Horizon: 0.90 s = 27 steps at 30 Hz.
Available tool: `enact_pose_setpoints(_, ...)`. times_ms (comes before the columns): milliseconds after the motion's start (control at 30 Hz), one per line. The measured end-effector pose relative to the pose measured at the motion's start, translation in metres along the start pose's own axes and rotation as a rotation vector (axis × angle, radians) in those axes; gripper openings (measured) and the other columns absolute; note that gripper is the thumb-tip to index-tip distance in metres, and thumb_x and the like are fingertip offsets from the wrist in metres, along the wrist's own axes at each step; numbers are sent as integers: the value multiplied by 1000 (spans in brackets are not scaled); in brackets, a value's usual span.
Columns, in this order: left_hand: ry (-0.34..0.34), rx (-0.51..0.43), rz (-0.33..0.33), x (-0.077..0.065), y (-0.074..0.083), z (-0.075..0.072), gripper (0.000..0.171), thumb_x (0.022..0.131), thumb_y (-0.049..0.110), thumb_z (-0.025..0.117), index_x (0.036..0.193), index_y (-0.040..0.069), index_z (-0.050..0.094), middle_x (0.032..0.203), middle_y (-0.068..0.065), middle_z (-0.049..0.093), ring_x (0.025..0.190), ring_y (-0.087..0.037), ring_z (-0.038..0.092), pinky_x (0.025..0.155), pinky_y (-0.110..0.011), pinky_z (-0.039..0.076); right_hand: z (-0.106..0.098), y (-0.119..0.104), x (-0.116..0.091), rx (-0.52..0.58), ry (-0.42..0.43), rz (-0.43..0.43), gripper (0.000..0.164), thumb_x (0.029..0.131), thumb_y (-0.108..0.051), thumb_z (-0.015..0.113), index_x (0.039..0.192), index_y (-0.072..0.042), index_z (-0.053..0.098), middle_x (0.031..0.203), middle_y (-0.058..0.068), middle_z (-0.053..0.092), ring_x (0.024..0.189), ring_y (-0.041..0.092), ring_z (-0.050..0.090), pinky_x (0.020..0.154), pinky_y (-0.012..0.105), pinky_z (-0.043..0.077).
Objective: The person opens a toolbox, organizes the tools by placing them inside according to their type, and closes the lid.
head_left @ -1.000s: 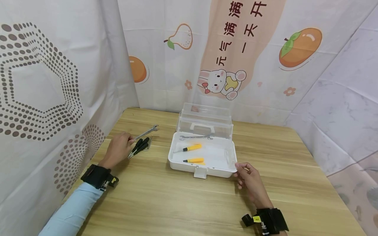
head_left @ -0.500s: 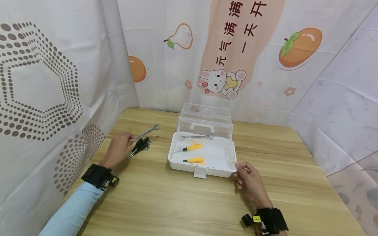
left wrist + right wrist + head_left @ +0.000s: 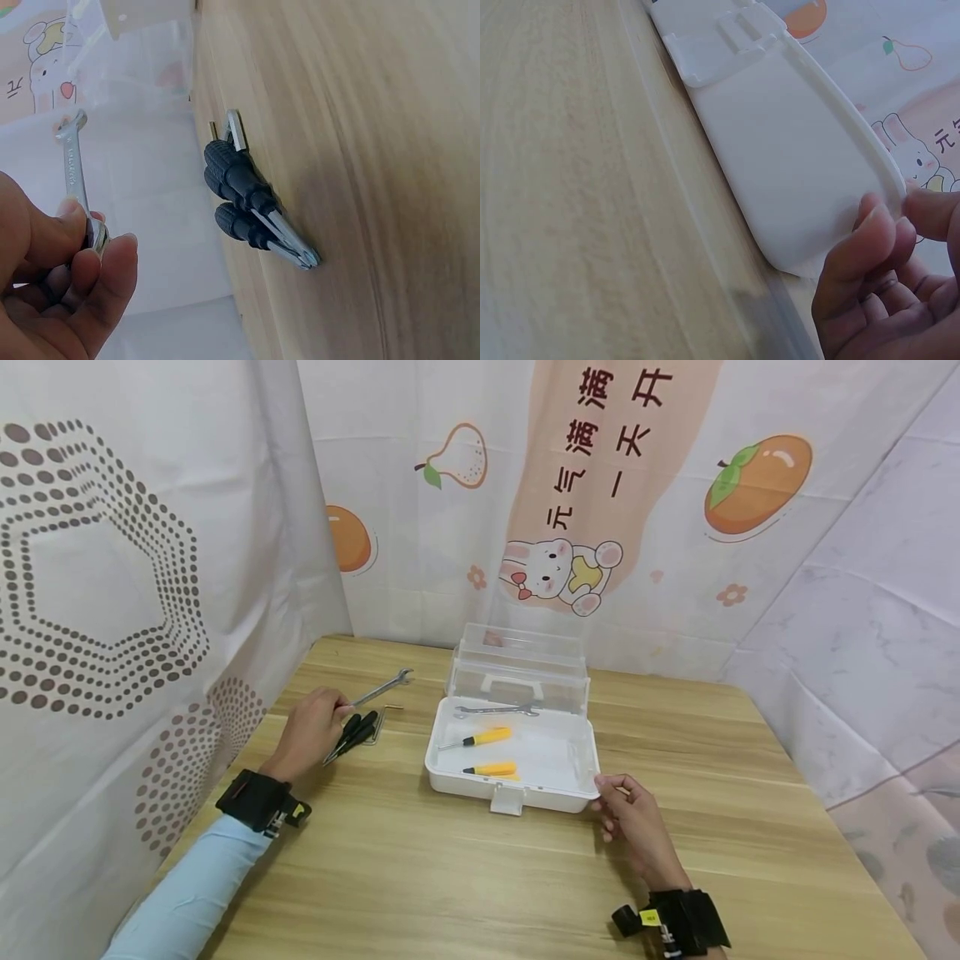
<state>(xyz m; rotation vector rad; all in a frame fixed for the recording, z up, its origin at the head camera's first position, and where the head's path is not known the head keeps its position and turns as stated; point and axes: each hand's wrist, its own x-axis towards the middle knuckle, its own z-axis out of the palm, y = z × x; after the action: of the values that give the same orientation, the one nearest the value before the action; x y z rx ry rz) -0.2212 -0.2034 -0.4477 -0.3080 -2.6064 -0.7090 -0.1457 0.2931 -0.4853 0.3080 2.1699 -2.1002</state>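
Observation:
My left hand [image 3: 306, 735] pinches one end of a silver wrench [image 3: 75, 165] between thumb and fingers, its far end pointing up toward the back right. Beneath it on the table lie several black-handled screwdrivers [image 3: 238, 180] beside L-shaped hex keys [image 3: 377, 727]. At the front right corner of a white toolbox [image 3: 457, 783], my right hand [image 3: 633, 818] holds the rim with thumb and fingers. Inside the box lie another wrench [image 3: 497, 711] and yellow-handled screwdrivers [image 3: 491, 737].
The toolbox's clear lid [image 3: 521, 660] is tipped back behind it. A latch [image 3: 507, 799] hangs at its front. Printed curtains [image 3: 420, 543] stand around the wooden table [image 3: 420, 877].
My left hand has moved slightly up and to the right with the wrench, which now reaches a bit farther from the black screwdrivers. The right hand stays at the box corner.

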Motion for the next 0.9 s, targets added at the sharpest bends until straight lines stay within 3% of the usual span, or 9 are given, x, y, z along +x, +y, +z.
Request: enact_pose_setpoints(900, -24, -3, -33, 0, 1, 0, 13, 101, 4, 64, 98, -8, 67, 92, -18, 64, 81, -32, 61, 72, -47, 52, 1, -1, 0, 15, -1, 1, 37, 105, -31, 62, 121, 2, 53, 82, 5, 64, 58, 12, 44, 49, 25, 45)
